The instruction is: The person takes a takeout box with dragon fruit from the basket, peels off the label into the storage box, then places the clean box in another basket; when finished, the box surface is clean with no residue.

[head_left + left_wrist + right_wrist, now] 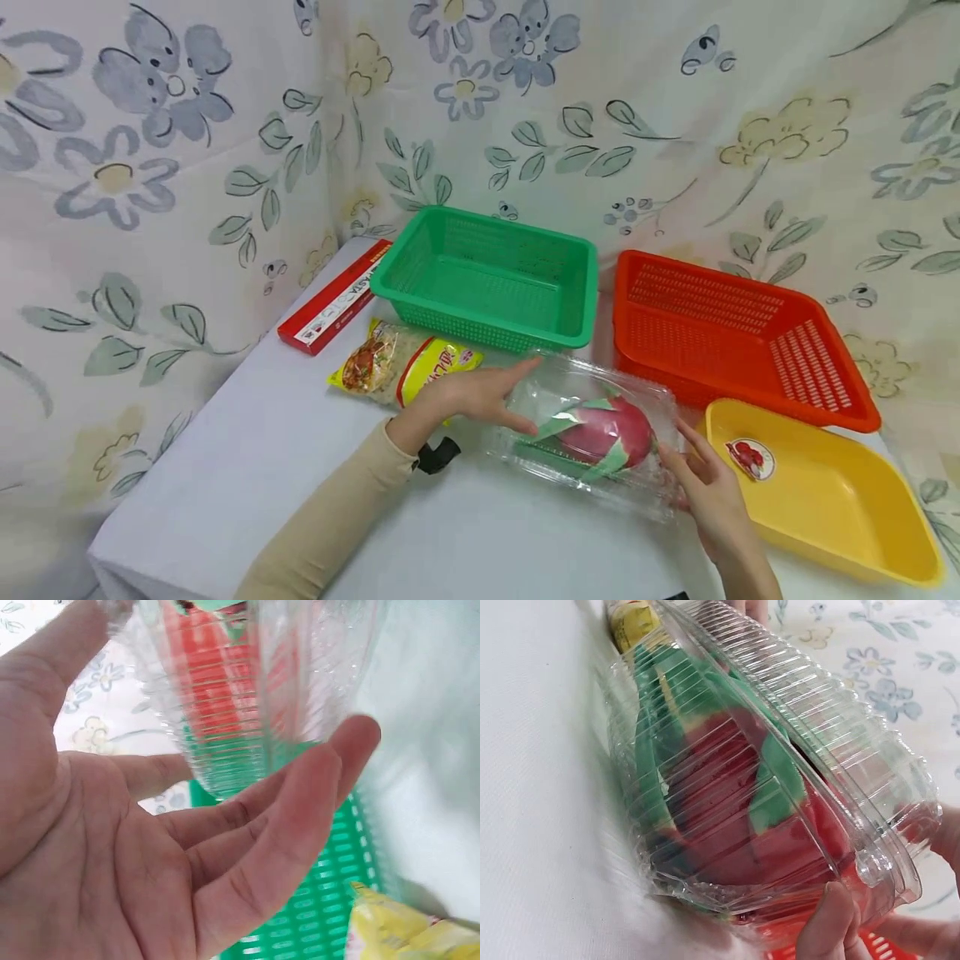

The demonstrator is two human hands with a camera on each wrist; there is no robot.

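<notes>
A clear plastic clamshell box [555,379] is held over the white table, tilted, with a pink and green dragon fruit [607,429] inside it. My right hand [708,487] grips the box's right end; in the right wrist view its thumb [829,922] presses the rim. At the opposite end is my left hand [480,396], thumb and fingers spread wide around the corner. The left wrist view shows its fingers [255,847] loosely bent beside the ribbed plastic; whether they bear on it I cannot tell.
Behind stand a green basket [480,325] and a red basket [738,396]. A yellow tray [825,500] with a round sticker is at the right. A yellow noodle bag [390,367] and a red pasta box [337,300] lie at the left. Floral cloth [480,150] hangs behind.
</notes>
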